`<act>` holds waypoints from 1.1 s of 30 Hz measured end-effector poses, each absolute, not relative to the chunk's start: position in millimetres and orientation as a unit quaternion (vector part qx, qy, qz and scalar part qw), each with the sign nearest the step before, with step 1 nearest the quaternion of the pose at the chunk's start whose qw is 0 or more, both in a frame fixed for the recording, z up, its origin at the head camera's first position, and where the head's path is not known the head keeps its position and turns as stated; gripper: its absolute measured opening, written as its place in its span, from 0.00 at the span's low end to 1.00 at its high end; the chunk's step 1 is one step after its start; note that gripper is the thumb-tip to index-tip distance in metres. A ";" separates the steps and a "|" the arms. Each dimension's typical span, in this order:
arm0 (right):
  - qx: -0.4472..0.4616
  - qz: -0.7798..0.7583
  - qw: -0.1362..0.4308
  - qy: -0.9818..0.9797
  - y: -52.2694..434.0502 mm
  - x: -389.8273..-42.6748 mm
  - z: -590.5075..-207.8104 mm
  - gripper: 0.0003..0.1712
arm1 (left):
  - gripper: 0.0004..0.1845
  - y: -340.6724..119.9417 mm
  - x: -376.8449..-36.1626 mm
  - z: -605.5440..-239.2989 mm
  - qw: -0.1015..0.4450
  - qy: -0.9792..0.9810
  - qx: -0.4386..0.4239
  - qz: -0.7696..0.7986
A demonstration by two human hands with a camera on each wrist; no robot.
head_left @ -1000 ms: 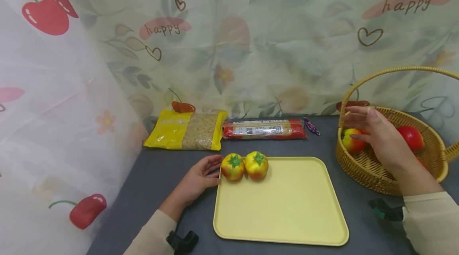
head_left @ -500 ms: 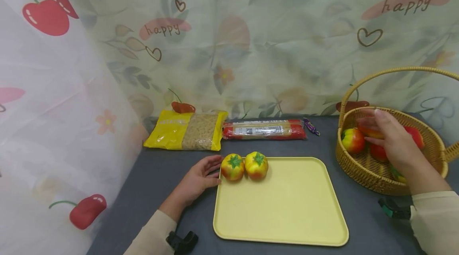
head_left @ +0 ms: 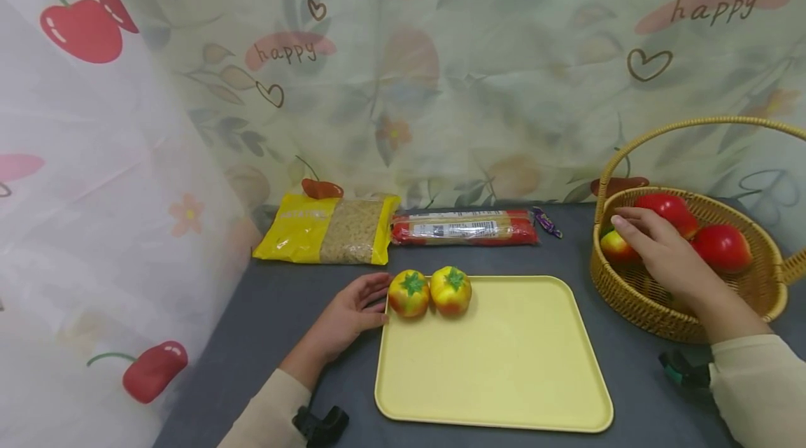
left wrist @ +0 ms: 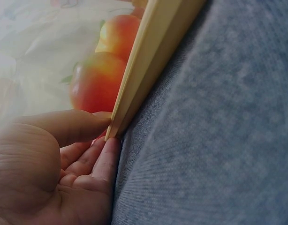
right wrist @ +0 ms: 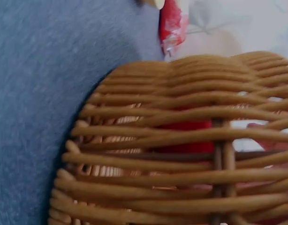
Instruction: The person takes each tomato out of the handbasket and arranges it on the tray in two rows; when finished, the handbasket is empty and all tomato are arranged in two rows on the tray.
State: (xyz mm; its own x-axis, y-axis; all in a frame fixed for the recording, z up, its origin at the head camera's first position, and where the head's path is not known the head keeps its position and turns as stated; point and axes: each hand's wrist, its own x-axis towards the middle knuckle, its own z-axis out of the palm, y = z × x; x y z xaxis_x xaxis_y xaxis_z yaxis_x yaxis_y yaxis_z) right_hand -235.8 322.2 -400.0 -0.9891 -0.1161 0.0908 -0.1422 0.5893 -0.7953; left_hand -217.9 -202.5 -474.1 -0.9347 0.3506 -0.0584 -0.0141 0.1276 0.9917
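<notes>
The right hand [head_left: 667, 259] reaches over the near-left rim of the wicker basket [head_left: 636, 301] at the desk's right edge, its fingers curled down over a red-and-yellow fruit [head_left: 613, 246] lying against the basket's left wall; whether the fingers have closed on it cannot be told, since the palm hides the contact. Two red fruits [head_left: 670, 210] [head_left: 720, 246] lie in the basket just behind and to the right of the hand. The left hand [head_left: 349, 315] rests on the grey desk [head_left: 277, 322] with relaxed, straight fingers touching the far-left corner of the yellow tray [head_left: 504, 364], apparently steadying it. Two yellow-orange fruits [head_left: 409, 292] [head_left: 450, 290] sit side by side, touching, along the tray's far edge at that corner. A yellow packet [head_left: 327, 227] and a red wrapped pack [head_left: 464, 227] lie along the desk's far edge. Compared with half a second ago, the right hand is lower and farther left in the basket, uncovering the rear red fruit; the left hand and tray are unchanged.
</notes>
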 end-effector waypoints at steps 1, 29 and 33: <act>0.073 0.442 0.014 -0.894 322.5 -236.9 -401.3 0.44 | 0.40 -202.4 -217.7 -473.7 0.140 0.738 0.115 0.650; 0.024 0.376 0.066 -0.924 325.9 -231.9 -403.3 0.48 | 0.41 -201.9 -216.1 -472.9 0.137 0.740 0.112 0.648; 0.013 0.398 0.101 -0.912 322.8 -228.5 -401.1 0.47 | 0.41 -202.0 -216.1 -472.6 0.139 0.739 0.109 0.650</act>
